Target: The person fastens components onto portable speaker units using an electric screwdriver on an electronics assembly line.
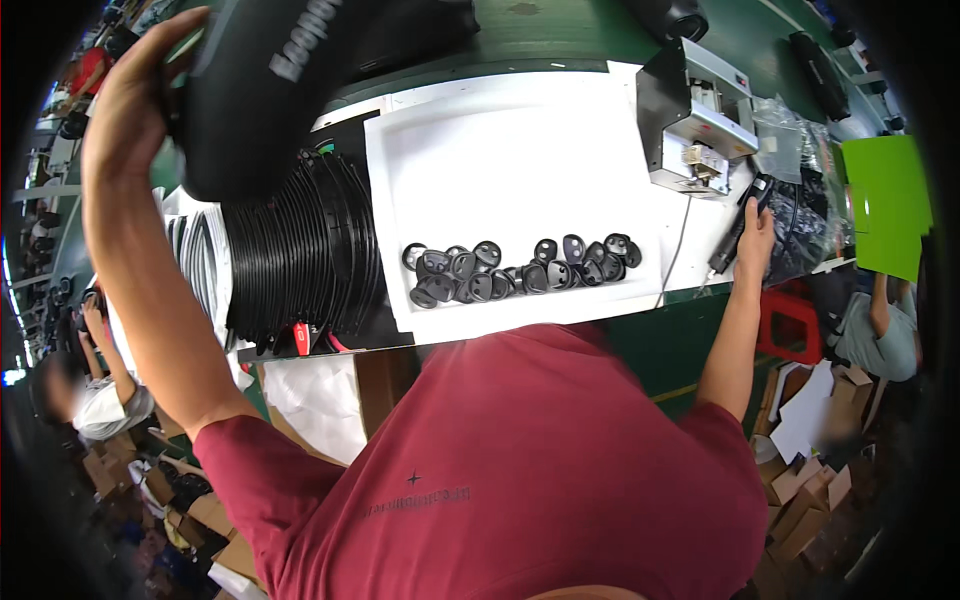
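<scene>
At the upper left, my left hand is wrapped round the side of a large black cylindrical speaker with pale lettering. The speaker is raised above a stack of thin black curved strips, and its top runs out of the picture. On the right, my right hand is closed round a black electric screwdriver, its tip pointing down toward the table's near edge. Between my arms is a shallow white tray. Several small black rounded caps with holes lie along its near side.
A metal screw feeder stands behind the screwdriver. Clear plastic bags lie to its right, and another black cylinder lies farther back. A red stool is beside the table. Co-workers sit at both sides; cardboard boxes crowd the floor.
</scene>
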Action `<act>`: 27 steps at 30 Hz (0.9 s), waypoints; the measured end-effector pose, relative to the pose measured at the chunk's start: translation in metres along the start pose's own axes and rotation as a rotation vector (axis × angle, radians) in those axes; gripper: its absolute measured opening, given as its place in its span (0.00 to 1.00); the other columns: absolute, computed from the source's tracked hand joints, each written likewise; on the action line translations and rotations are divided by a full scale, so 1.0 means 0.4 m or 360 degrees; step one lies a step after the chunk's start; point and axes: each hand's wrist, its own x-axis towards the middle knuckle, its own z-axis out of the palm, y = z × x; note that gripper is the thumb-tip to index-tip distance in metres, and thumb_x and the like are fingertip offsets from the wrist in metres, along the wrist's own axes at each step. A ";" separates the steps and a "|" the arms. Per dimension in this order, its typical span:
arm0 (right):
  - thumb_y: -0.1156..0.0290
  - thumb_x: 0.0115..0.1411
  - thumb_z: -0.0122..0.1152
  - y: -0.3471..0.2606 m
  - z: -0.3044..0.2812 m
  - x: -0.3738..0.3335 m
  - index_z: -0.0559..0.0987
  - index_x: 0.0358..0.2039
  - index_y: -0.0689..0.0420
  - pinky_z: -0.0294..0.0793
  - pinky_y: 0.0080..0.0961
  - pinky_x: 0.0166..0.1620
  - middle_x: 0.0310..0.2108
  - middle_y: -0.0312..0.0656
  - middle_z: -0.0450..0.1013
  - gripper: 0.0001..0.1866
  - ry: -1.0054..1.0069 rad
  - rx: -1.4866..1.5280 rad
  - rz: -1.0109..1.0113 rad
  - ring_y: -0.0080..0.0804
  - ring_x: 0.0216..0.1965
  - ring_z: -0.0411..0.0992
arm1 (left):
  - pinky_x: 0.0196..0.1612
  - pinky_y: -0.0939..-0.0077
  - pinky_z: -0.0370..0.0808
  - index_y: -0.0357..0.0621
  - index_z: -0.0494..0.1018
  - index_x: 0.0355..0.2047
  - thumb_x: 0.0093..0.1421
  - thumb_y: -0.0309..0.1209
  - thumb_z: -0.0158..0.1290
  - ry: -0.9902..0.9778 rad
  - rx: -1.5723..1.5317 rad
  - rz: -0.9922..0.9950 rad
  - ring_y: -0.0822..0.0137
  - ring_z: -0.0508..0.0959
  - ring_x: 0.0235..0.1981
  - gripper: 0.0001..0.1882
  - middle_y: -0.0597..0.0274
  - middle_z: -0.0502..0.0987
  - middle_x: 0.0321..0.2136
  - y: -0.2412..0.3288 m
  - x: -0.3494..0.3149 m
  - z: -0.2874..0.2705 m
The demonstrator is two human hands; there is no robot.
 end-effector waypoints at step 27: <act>0.68 0.51 0.75 -0.462 0.261 -0.478 0.81 0.36 0.56 0.68 0.28 0.41 0.32 0.36 0.71 0.14 -0.1525 -0.0642 -0.0855 0.33 0.36 0.69 | 0.58 0.64 0.71 0.38 0.78 0.53 0.56 0.51 0.64 0.1284 0.1988 0.0481 0.52 0.78 0.55 0.33 0.48 0.80 0.51 -0.529 0.395 -0.328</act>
